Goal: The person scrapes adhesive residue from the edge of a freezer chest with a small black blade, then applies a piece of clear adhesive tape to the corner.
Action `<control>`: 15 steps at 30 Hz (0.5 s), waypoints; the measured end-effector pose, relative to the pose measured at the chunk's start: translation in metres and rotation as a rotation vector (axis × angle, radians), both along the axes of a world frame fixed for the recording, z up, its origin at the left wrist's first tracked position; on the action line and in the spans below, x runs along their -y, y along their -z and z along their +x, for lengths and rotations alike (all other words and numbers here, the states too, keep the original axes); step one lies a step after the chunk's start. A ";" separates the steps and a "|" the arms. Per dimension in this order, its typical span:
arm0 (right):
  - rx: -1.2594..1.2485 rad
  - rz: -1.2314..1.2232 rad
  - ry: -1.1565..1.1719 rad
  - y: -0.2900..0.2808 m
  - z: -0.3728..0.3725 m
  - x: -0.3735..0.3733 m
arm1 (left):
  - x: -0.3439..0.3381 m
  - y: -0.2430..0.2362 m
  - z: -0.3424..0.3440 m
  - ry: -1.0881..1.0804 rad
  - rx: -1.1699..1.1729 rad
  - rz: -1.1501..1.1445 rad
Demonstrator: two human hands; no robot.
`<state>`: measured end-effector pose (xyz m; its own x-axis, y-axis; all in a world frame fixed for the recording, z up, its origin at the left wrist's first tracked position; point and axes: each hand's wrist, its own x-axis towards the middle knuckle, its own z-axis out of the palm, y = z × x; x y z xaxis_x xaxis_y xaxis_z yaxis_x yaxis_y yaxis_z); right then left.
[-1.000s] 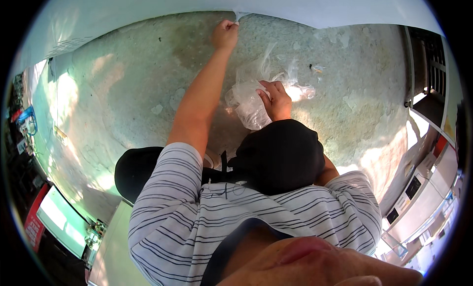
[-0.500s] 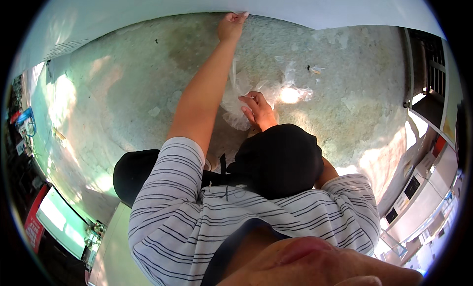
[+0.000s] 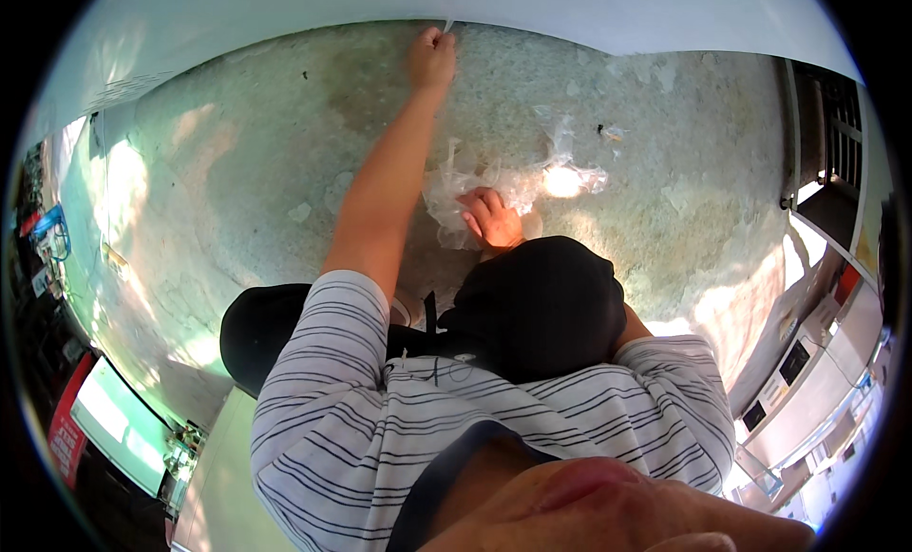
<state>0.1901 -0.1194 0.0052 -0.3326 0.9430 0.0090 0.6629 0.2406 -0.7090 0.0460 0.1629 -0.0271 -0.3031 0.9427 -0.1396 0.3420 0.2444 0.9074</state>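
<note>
Clear plastic (image 3: 521, 186), under right hand (image 3: 496, 221), left hand (image 3: 433, 58) beyond

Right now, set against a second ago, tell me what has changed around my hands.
Your right hand has moved left and toward you, over the clear plastic, whose near part looks lower and flatter. At your left hand, the wider clear piece has given way to a thin pale strip. That hand remains near the foot of the white panel.

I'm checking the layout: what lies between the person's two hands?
Seen in the head view, crumpled clear plastic lies just beyond the right hand; from there, concrete floor stretches toward the left hand.
</note>
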 end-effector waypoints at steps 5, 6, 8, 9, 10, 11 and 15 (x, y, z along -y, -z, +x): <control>0.017 0.038 0.025 -0.003 -0.002 -0.003 | 0.005 -0.003 -0.049 0.179 -0.394 -0.025; 0.016 0.023 0.020 -0.004 -0.002 -0.002 | 0.008 -0.004 -0.060 0.191 -0.473 0.008; 0.013 -0.004 0.022 -0.004 -0.002 -0.001 | 0.013 -0.006 -0.082 0.256 -0.634 0.020; 0.010 -0.006 0.029 -0.004 -0.003 -0.002 | 0.013 -0.006 -0.093 0.293 -0.716 0.029; 0.008 -0.007 0.032 -0.003 -0.002 -0.002 | 0.014 -0.009 -0.107 0.313 -0.755 0.057; 0.006 -0.008 0.034 -0.003 -0.002 -0.002 | 0.014 -0.011 -0.122 0.332 -0.795 0.084; 0.015 -0.002 0.055 -0.001 -0.004 -0.002 | 0.015 -0.040 -0.165 0.482 -0.913 0.145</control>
<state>0.1863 -0.1177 0.0061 -0.2802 0.9599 0.0026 0.6854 0.2019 -0.6996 -0.1192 0.1481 0.0132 0.1766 0.9812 0.0780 0.9455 -0.1911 0.2638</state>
